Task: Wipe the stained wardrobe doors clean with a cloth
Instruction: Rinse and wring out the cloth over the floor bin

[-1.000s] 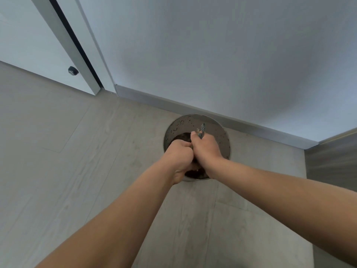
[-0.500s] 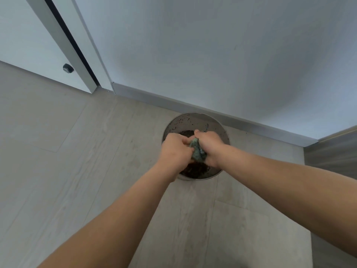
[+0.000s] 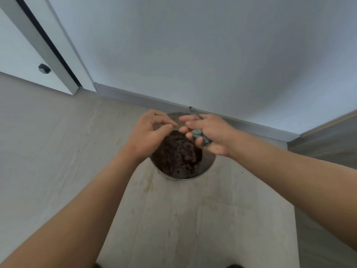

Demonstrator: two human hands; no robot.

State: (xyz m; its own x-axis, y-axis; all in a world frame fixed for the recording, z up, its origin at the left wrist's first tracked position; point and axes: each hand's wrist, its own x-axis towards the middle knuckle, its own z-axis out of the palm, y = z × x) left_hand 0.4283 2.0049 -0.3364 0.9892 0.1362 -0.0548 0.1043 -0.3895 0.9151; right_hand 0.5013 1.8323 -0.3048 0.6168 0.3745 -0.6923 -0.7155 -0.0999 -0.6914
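Parted now, left hand (image 3: 148, 132) fingers loose, right hand (image 3: 210, 132) clutches balled cloth (image 3: 200, 137) above bowl (image 3: 207, 163).

We are reaching both bare forearms forward and down, the left one coming in from the near left and the right one from the near right, so that they are converging toward the middle of the scene. Our left hand (image 3: 149, 133) is hanging palm down with the wrist bent, its fingers loosely curled and the thumb and forefinger tips drawn close together, gripping nothing that we can make out. Our right hand (image 3: 209, 133) is turned palm toward the left, its lower fingers folding around a small bunched cloth (image 3: 201, 136) while the upper fingers are stretching out toward the left hand's fingertips, almost touching them.
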